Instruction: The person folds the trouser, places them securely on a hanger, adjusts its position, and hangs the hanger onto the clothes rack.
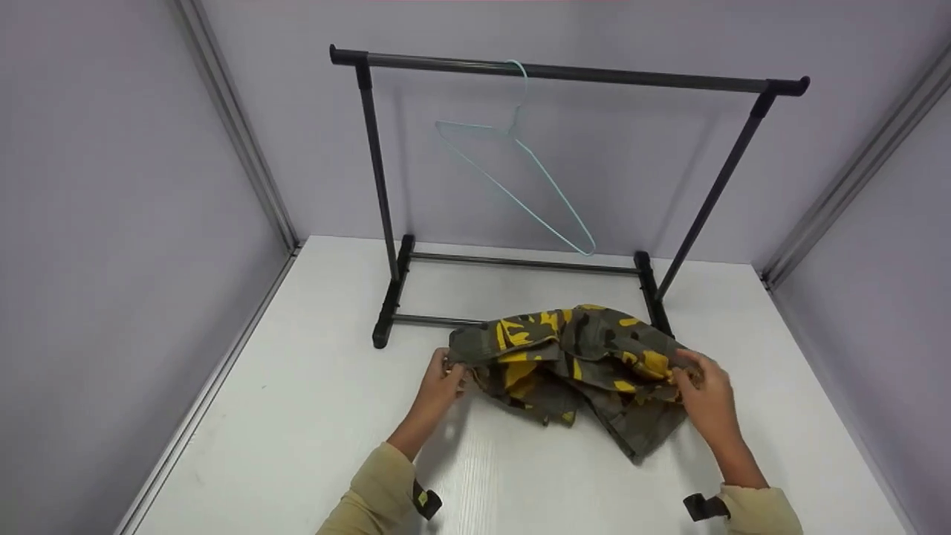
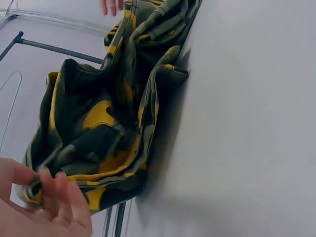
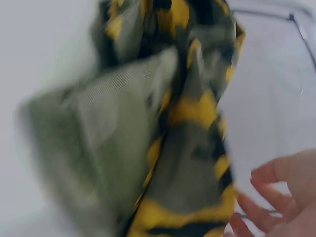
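A camouflage garment [image 1: 602, 349] in grey-green, black and yellow is bunched over the white table, and its cut is hard to tell. At its left end my left hand [image 1: 440, 383] pinches the cloth edge between thumb and fingers; the left wrist view shows a wide, gaping opening in the garment [image 2: 98, 116] beside this hand [image 2: 49, 207]. My right hand [image 1: 709, 397] is at the garment's right end. In the right wrist view the right hand [image 3: 281, 197] has its thumb and fingers spread apart beside the cloth [image 3: 192, 163]. One flap there is blurred.
Behind the garment stands a dark metal clothes rack [image 1: 631, 73] with black feet. A pale blue wire hanger [image 1: 553, 182] hangs from its top bar. Grey-white panels enclose the white table [image 1: 297, 416] on the left, back and right.
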Demonstrator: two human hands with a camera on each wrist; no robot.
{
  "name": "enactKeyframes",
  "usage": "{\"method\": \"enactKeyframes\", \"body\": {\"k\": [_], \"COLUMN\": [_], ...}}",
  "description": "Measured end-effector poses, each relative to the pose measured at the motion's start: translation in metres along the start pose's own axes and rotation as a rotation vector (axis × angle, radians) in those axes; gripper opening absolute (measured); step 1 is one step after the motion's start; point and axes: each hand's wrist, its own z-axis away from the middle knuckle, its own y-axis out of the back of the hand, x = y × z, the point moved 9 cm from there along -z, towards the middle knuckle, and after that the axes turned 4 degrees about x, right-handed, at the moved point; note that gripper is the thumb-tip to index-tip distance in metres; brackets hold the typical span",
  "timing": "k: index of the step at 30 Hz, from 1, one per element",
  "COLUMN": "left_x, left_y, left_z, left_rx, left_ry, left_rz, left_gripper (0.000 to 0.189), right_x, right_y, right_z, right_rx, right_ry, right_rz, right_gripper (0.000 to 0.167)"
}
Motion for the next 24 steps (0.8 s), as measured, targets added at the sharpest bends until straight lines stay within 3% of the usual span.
{"method": "enactKeyframes", "body": {"k": [3, 6, 9, 12, 15, 20, 24], "left_x": [0.003, 0.014, 0.028, 0.036, 0.04, 0.04, 0.034], "left_y": [0.005, 0.003, -0.012, -0.036, -0.056, -0.073, -0.078], "left_z": [-0.005, -0.008, -0.009, -0.01, -0.014, -0.024, -0.031], "left_rx": [0.056, 0.103, 0.07, -0.026, -0.089, -0.064, -0.042], "left_ry": [-0.046, -0.175, -0.327, -0.428, -0.48, -0.55, -0.594], "left_rz": [-0.113, -0.273, -0.482, -0.69, -0.852, -1.143, -1.252], "left_gripper": [0.037, 0.051, 0.062, 0.072, 0.079, 0.091, 0.092], "right_x": [0.036, 0.069, 0.087, 0.095, 0.099, 0.099, 0.095], "right_y": [0.013, 0.013, 0.005, 0.0, -0.002, -0.01, -0.015], "right_z": [-0.003, 0.004, 0.014, 0.017, 0.017, 0.02, 0.017], "right_rx": [0.034, -0.035, -0.135, -0.168, -0.165, -0.197, -0.195], "right_ry": [-0.15, -0.347, -0.49, -0.559, -0.625, -0.69, -0.678], "right_rz": [-0.026, -0.13, -0.216, -0.284, -0.344, -0.367, -0.377], "right_gripper": [0.047, 0.06, 0.067, 0.072, 0.079, 0.084, 0.08]}}
